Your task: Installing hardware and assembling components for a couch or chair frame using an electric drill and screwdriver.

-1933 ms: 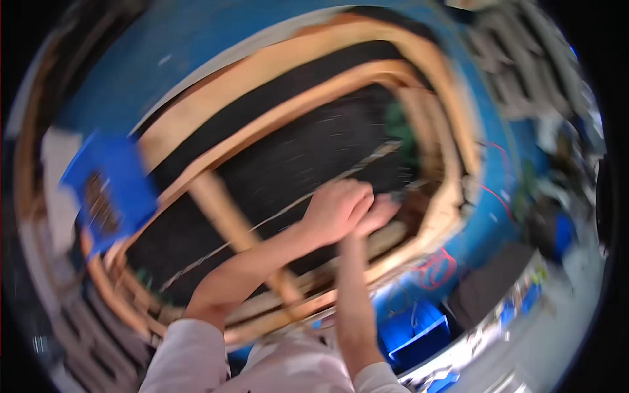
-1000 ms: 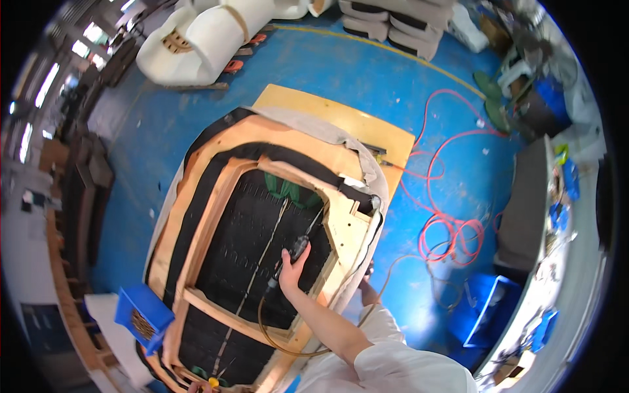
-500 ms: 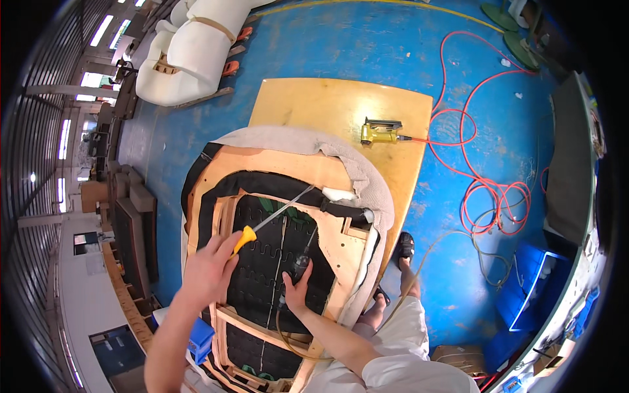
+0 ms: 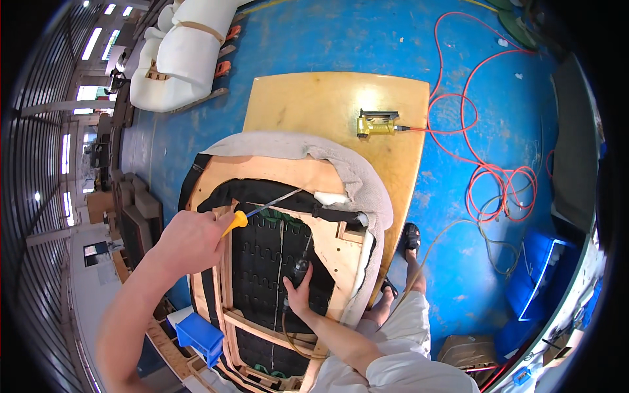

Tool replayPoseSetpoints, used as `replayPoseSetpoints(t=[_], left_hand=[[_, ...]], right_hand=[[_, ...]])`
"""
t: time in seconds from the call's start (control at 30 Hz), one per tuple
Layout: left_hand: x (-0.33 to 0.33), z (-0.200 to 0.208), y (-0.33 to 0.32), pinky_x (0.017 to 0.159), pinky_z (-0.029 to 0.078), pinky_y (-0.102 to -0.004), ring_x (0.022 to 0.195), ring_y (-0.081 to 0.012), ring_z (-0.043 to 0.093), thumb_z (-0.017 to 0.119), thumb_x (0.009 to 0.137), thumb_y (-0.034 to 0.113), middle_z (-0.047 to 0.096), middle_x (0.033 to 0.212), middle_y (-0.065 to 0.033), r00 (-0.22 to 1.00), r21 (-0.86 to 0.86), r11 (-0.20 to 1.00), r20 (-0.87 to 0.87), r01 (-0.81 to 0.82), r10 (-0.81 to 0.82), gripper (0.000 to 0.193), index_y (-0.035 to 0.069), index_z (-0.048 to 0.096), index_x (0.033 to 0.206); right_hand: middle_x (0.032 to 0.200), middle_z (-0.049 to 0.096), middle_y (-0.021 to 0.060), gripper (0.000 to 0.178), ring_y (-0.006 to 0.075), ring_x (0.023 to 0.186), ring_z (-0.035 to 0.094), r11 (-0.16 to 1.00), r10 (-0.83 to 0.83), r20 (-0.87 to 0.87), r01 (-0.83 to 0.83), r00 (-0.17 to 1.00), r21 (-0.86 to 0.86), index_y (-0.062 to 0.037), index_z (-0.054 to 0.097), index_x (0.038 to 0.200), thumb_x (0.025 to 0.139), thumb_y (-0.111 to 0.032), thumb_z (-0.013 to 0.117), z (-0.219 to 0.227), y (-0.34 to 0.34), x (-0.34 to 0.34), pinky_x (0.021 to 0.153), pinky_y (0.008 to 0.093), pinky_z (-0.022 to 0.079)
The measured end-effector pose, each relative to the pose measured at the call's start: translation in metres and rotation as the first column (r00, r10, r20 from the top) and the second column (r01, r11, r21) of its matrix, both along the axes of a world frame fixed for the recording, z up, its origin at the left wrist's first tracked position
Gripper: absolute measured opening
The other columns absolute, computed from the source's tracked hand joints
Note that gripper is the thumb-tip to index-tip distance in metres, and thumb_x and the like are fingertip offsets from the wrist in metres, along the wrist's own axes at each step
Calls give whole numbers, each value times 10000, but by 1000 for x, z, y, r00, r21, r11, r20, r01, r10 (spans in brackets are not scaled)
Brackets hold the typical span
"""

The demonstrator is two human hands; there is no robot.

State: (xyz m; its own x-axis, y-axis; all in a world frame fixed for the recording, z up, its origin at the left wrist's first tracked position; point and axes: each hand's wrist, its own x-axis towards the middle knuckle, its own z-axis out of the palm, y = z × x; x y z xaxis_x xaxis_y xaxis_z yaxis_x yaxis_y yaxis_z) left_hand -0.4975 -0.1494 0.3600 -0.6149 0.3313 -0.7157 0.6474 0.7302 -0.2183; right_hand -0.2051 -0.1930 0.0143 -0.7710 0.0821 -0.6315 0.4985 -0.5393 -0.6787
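My left hand [image 4: 191, 241] is closed round the yellow handle of a screwdriver [image 4: 244, 217]. Its long metal shaft reaches right, with the tip at the black fabric strip [image 4: 252, 181] along the inner edge of an upholstered wooden seat frame [image 4: 282, 169]. Over the frame's opening, my right hand [image 4: 299, 291] grips a dark hand-held air tool [image 4: 299, 270] with a thin shaft pointing up and a hose at its lower end. Wavy springs and black cloth show inside the opening. Light grey fabric [image 4: 383, 196] wraps the frame's outer side.
The frame rests against a yellow-topped table [image 4: 327, 98], where a yellow-green staple gun [image 4: 377, 124] lies on a red air hose [image 4: 468, 108]. A blue bin [image 4: 203, 337] sits left of the frame. White foam pieces [image 4: 190, 59] stand far left; blue crates [image 4: 540, 272] are at right.
My left hand has moved up and left with the screwdriver, whose shaft lies flatter. Its tip has shifted slightly left along the black strip. My right hand keeps its hold, and the view has shifted slightly.
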Motion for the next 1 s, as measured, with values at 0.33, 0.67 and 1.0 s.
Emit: replayPoseSetpoints(t=[0.33,0.67,1.0], left_hand=[[13,-29,13,633,560,-384,708,-260,736,682,826,131,705,741,-95,986,-165,981,-114,104,-124,277,17,679,1079],[7,-32,4,682,573,-368,720,-245,727,658,973,223,692,750,-143,778,165,762,76,-626,623,256,-28,672,1023],[93,-75,-57,772,521,-301,833,-182,676,662,1016,130,733,955,-162,519,579,340,174,-741,837,265,-56,676,1204]], right_hand=[[1420,561,213,976,322,1262,584,998,3,-68,1,998,56,-123,115,1654,936,-202,772,-4,-1,0,1096,403,446],[1410,557,203,961,309,1248,580,999,7,-58,-5,998,40,-108,115,1652,940,-186,757,-4,-2,-1,1088,391,445],[1380,534,110,943,210,1180,541,999,-12,-49,10,999,-49,-114,100,1660,954,-77,724,-3,-9,5,1046,322,440]])
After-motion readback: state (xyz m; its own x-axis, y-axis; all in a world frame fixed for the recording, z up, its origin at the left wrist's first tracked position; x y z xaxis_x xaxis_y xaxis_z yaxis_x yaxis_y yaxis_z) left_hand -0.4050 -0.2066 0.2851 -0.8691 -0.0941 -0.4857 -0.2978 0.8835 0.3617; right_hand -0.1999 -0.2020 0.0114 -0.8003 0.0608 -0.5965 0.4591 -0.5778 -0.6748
